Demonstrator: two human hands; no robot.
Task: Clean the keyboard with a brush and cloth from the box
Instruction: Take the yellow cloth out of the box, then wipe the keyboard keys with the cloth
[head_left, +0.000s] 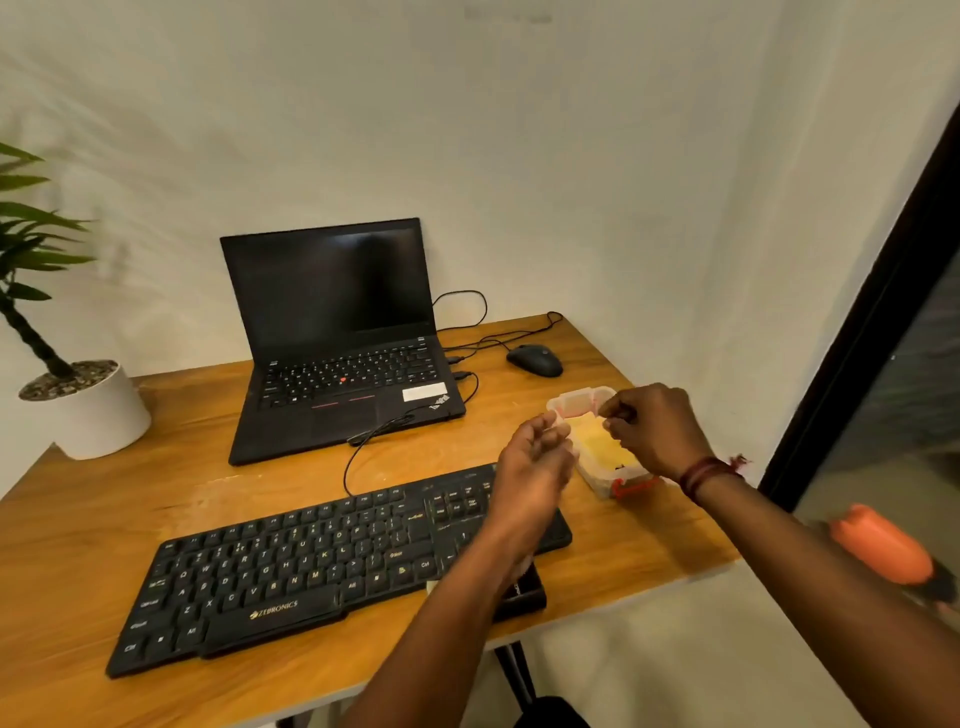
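Note:
A black keyboard (311, 566) lies at an angle across the front of the wooden desk (104, 519). To its right stands a small clear plastic box (597, 467) with red clips, and a yellow cloth (602, 444) shows inside it. My right hand (657, 428) hovers over the box with curled fingers that pinch the edge of the clear lid (576, 402) at the far end. My left hand (535, 462) floats at the box's left side, fingers relaxed, holding nothing. No brush is visible.
An open black laptop (337, 343) stands behind the keyboard, with cables (363, 447) trailing to the front. A black mouse (535, 359) sits at the back right. A white plant pot (98, 410) stands at the left. A small black object (522, 597) lies under my left forearm.

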